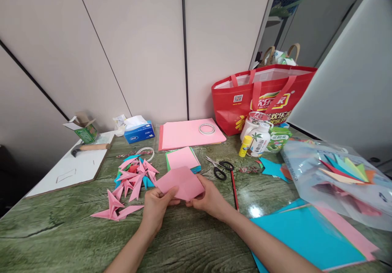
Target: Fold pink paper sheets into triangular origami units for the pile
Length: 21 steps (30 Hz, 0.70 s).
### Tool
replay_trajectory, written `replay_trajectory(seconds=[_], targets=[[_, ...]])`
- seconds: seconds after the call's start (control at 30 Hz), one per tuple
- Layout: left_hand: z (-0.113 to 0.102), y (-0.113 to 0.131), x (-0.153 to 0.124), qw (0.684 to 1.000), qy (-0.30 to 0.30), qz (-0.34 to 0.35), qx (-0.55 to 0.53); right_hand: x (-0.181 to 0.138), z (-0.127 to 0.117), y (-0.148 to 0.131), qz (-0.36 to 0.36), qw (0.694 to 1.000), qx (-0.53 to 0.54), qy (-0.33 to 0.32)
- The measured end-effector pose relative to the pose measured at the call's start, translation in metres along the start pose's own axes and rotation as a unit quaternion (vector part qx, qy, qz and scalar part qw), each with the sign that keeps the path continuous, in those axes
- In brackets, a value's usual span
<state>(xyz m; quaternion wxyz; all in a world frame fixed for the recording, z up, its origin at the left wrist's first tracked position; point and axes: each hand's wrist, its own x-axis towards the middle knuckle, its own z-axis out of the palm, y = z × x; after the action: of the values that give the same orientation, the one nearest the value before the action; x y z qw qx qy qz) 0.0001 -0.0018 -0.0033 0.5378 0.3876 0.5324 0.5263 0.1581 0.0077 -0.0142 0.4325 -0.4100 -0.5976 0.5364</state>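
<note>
A square sheet of pink paper [180, 183] is held between my two hands above the green wood-grain table [183, 244]. My left hand [156, 205] grips its left lower edge, thumb on top and fingers underneath. At the right lower edge, my right hand [208, 197] pinches it, with some fingers hidden under the paper. Just behind the sheet lies a stack of square papers [183, 158], pink on top. To the left sits a pile of folded paper pieces [134, 175], mostly pink with some blue and red, and a folded pink star shape [113, 207] lies in front of it.
Black-handled scissors [219, 170] and a red pencil [234, 189] lie right of my hands. Behind are large pink sheets [183, 136], a tape roll [207, 129], a tissue box [139, 133], a glue stick [245, 146] and a red bag [226, 113]. Blue sheets [300, 236] lie right; a hammer [92, 147] left.
</note>
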Motion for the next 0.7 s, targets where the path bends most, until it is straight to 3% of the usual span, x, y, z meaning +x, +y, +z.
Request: replay_trajectory(seconds=[0.23,0.4,0.7], targets=[[0.000,0.000,0.000,0.997,-0.001,0.016,0.076,-0.001,0.000,-0.003,0.028,1.000,0.011,0.002],[0.005,0.004,-0.005,0.997,-0.017,-0.002,0.071,-0.001,0.003,-0.002,0.091,0.993,0.076,0.001],[0.008,0.005,-0.004,0.997,-0.074,0.017,0.034,0.002,-0.001,-0.005,0.100,0.989,0.103,0.028]])
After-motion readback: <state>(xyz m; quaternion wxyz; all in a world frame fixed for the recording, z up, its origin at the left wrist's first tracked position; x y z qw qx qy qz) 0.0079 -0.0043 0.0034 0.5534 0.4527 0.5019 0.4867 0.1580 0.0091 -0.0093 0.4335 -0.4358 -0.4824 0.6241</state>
